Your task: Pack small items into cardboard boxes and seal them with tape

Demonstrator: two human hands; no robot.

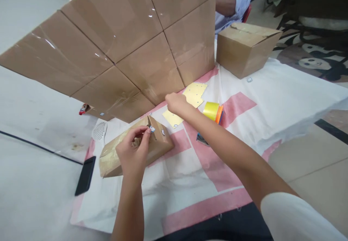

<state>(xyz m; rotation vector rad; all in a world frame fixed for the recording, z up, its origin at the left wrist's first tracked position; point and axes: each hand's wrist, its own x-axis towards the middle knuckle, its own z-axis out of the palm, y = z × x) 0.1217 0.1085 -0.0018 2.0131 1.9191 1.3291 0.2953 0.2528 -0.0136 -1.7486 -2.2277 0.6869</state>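
Note:
My left hand [134, 144] pinches a small white and blue piece [152, 129] between thumb and fingertips, above a small taped cardboard box [160, 143]. A small whitish bit [163, 132] sits on that box's end. My right hand [176, 102] is closed beside a yellow paper sheet [194, 94], near the foot of a tall panel of joined cardboard [146, 63]; what its fingers hold, if anything, is hidden. A second yellow piece [172, 119] lies just below that hand. Right of my right wrist stands a yellow roll [211, 110] with orange and blue parts.
Another cardboard box [244, 48] stands at the table's back right, with a seated person [233, 1] behind it. On the left lie a black phone [85, 175] and a white slotted utensil [99, 131]. A wall borders the left side.

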